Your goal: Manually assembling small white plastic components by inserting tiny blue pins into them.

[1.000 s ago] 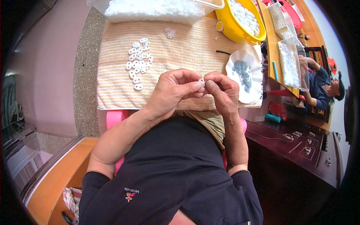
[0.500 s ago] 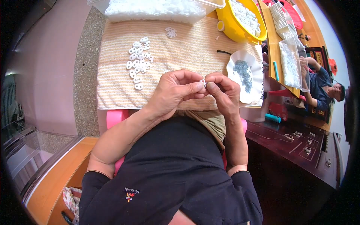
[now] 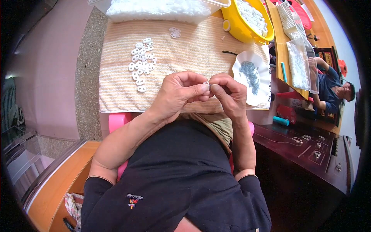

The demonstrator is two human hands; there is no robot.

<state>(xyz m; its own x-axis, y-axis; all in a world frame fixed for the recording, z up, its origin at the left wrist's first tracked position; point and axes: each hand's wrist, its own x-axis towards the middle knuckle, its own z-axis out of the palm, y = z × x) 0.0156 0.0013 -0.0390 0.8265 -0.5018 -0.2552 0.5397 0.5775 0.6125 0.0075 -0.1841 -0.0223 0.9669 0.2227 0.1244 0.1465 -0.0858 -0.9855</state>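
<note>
- From the head camera, you hold a small white piece (image 3: 206, 82) at your fingertips above the near edge of a striped towel (image 3: 185, 46); a tiny ringed end faces up, but fingers cover the rest, leaving its long axis unreadable.
- The piece sits at the tip of your left hand (image 3: 176, 91), pinched by thumb and forefinger, with your right hand (image 3: 232, 94) meeting it from the right; whether those right fingertips grip it or merely press cannot be told.
- On the towel, white two-holed pieces (image 3: 142, 58) spread to the left, a smaller white cluster (image 3: 175, 32) beyond; at right, a fluted white dish (image 3: 253, 100) bears dark slivers (image 3: 249, 73).
- Along the far edge stand a clear box (image 3: 218, 5) and a yellow tub (image 3: 243, 36), both filled with white parts.
- At far right, a co-worker in dark blue (image 3: 326, 87) reaches toward a second clear box (image 3: 313, 79).
</note>
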